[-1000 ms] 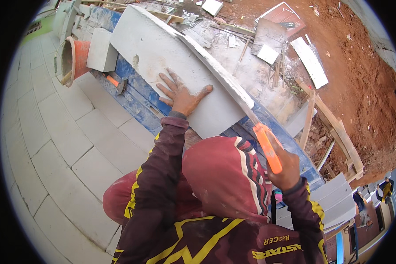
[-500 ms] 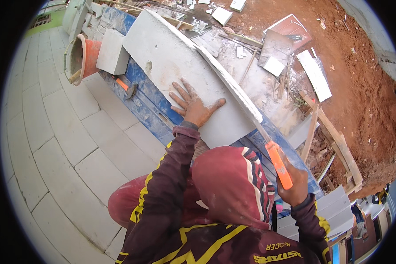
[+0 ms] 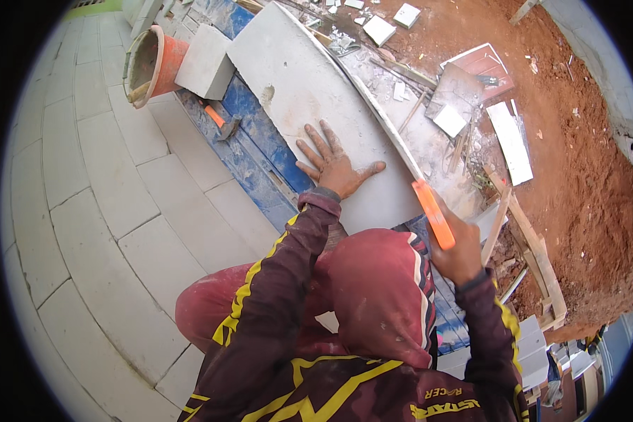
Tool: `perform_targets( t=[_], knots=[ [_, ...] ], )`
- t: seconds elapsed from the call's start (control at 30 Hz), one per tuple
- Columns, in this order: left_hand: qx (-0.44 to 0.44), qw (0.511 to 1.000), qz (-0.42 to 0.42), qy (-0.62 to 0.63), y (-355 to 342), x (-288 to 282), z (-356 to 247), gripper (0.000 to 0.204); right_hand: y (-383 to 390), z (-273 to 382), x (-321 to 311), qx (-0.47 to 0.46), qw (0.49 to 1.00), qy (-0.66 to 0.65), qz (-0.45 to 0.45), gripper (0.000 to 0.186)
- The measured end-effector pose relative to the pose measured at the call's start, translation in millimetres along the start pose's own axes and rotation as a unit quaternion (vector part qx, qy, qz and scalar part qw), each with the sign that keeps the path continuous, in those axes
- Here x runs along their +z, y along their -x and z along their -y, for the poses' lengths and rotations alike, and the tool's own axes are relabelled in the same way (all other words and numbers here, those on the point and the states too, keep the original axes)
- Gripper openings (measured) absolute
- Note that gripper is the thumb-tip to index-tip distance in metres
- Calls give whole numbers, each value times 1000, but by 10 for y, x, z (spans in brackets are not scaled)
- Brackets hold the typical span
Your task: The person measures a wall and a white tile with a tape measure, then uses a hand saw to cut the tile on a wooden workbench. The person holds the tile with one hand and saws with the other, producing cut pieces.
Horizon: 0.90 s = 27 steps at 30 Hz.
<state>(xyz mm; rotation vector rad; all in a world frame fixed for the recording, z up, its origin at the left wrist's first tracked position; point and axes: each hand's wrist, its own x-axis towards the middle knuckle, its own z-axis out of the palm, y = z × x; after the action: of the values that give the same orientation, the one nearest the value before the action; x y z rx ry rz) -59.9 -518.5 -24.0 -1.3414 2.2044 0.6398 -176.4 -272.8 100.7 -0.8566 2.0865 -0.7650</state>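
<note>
A long pale grey lightweight concrete block (image 3: pixel 309 91) lies slantwise on a dusty blue board (image 3: pixel 250 151). My left hand (image 3: pixel 336 169) presses flat on the block's top, its fingers spread. With my right hand (image 3: pixel 458 247) I grip the orange handle of a hand saw (image 3: pixel 435 214) at the block's near right corner. The saw's blade runs forward along the block's right long edge, where a thin strip stands apart from the rest. How deep the blade sits is hidden.
An orange bucket (image 3: pixel 167 62) and a smaller pale block (image 3: pixel 205 62) stand at the far left. Near them lies a hammer with an orange handle (image 3: pixel 221 119). Pale paving (image 3: pixel 112 169) spreads left. Wooden strips (image 3: pixel 531 232), broken pieces and red soil (image 3: pixel 577 183) lie right.
My right hand has pushed the saw forward along the block's edge, so its handle is now close to the corner. My left hand stays flat on the block. The view has shifted slightly.
</note>
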Motion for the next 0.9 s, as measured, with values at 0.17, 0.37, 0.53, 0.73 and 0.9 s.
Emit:
perform_targets(
  t=[0.17,0.37,0.53,0.73,0.9],
  knots=[
    [-5,1000,24,-20,-47,-69,-17,169,-163,-87,180,40,988,-149,-23,54],
    [4,998,57,-15,-98,-94,32,171,-190,-83,200,-42,984,-157,-70,52],
    [21,997,78,-20,-126,-79,93,171,3,120,-29,-1,996,-81,-27,56],
    [7,998,69,-13,-89,-92,38,171,64,237,-182,-140,983,-48,-107,57],
    [-7,998,68,8,-55,-97,13,167,-634,214,100,3,998,-60,-8,59]
  ],
)
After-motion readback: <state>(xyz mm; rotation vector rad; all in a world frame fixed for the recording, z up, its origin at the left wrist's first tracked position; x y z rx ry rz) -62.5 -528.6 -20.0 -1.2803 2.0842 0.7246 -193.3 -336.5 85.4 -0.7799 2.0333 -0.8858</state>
